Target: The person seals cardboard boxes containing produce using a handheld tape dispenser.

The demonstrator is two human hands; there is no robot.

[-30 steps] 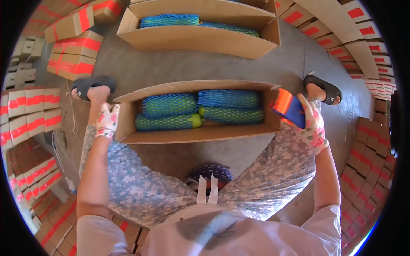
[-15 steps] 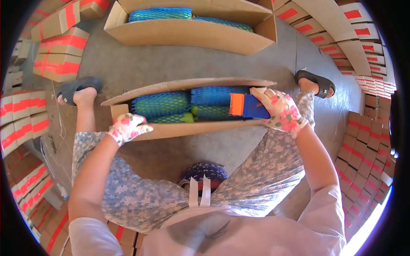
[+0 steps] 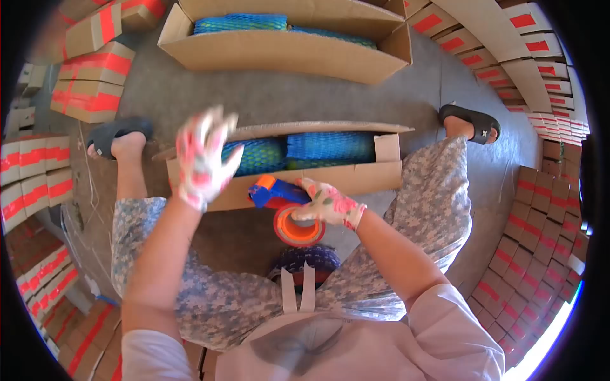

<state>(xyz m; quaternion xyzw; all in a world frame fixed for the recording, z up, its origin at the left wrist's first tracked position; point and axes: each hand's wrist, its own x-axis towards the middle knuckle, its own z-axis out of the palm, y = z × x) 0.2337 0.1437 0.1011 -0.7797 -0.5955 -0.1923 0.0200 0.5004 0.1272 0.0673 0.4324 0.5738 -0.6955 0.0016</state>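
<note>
Right hand [image 3: 330,204] gripped blue tape dispenser with orange roll [image 3: 289,213] just below long open cardboard box [image 3: 298,181] holding blue-netted green produce [image 3: 298,152]. Left hand [image 3: 202,159] spread, raised above box's left end.

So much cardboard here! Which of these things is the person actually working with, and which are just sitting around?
In use:
right hand gripping the tape dispenser
left hand raised over the open box
netted produce inside it

Just lying about:
second open box further off
taped boxes stacked on the left
wall of boxes on the right
</note>
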